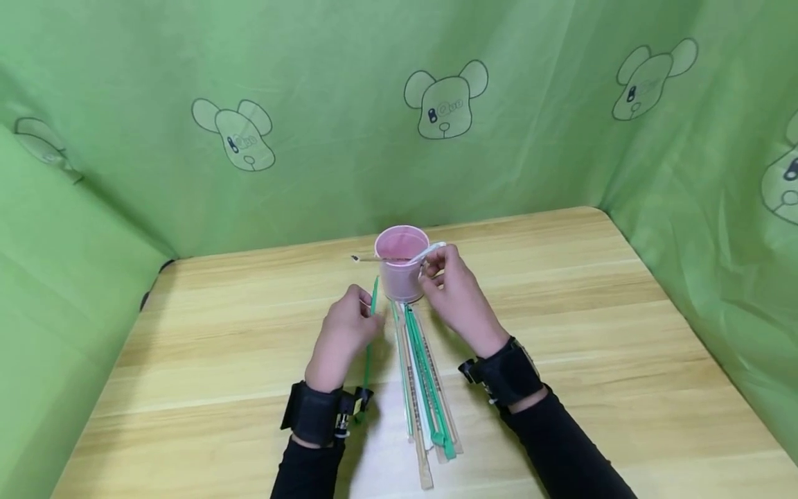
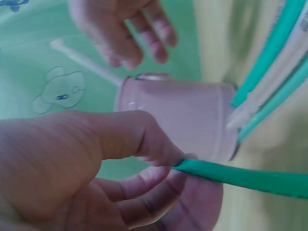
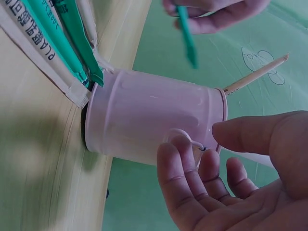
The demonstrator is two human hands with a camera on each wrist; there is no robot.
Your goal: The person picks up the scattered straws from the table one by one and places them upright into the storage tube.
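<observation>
At your left the tabletop (image 1: 218, 333) shows pale wood grain in long streaks, bordered by a thin, creased green cloth (image 1: 75, 277) printed with round-eared outlined heads. A broad black strap (image 1: 318, 414) wraps your left wrist, beside a dark sleeve (image 1: 308, 471). Your left hand (image 1: 343, 336) pinches a slim green straw (image 2: 240, 179) between thumb and fingers; its flat, narrow wrapper slants upward just beside the pink bucket (image 1: 399, 283). A thin tan straw (image 1: 370, 259), dark at the tip, stands in the bucket and leans out over the left of its rim. The bucket itself is smooth-walled and round-mouthed, with raised bands and a small curved lug on its side. From near its foot a fan of wrapped straws (image 1: 430, 388) spreads toward you across the wood, in long tan, white and bright green sleeves, some bearing dark lettering. A white straw (image 1: 430, 251) leans out over the right of the rim. Your right hand (image 1: 458, 298) is just there, fingers loosely curved and relaxed, thumb apart from them, fingertips beside the lug; whether they touch it cannot be told. A second black strap (image 1: 508, 374) circles your right wrist
</observation>
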